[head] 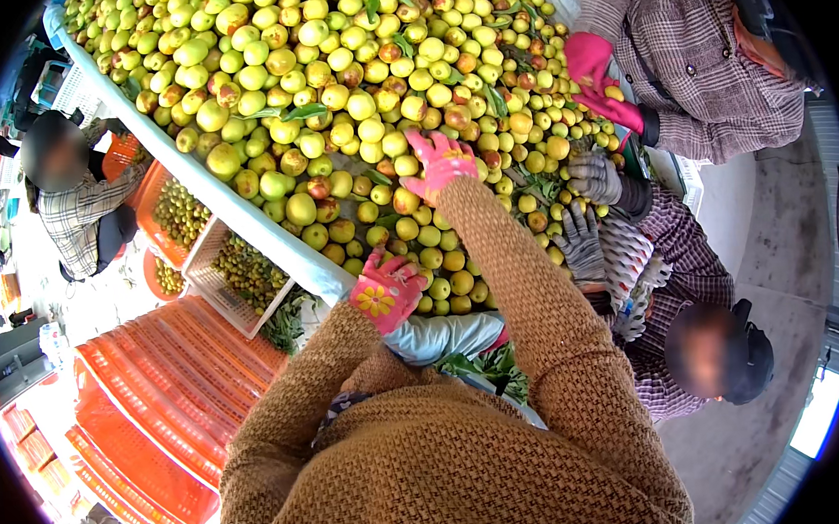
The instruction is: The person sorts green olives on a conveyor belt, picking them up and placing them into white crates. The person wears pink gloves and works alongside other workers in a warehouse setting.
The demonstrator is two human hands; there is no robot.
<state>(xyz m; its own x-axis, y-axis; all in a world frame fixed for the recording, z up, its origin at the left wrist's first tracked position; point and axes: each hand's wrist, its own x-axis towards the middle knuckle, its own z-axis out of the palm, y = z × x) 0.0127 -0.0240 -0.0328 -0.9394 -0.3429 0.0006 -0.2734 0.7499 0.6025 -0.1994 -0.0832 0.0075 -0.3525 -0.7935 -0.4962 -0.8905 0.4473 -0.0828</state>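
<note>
A large heap of yellow-green jujube fruits [370, 130], some blotched red-brown, covers a table with a pale blue padded rim [191, 179]. My left hand [390, 291], in a pink glove with a yellow flower print, rests at the near edge of the heap beside the rim; whether a fruit is under its fingers cannot be told. My right hand [441, 163], in a pink glove too, reaches farther into the fruit with its fingers spread, palm down over several fruits. Green leaves [304, 111] lie among the fruit.
At right, a co-worker's gray-gloved hands [583, 245] and another's pink-gloved hand [608, 99] are at the fruit. Left stand stacked orange plastic crates [182, 392], a white crate of small fruit [205, 293] and an orange crate [148, 206]. A person in a plaid shirt [78, 218] sits beyond.
</note>
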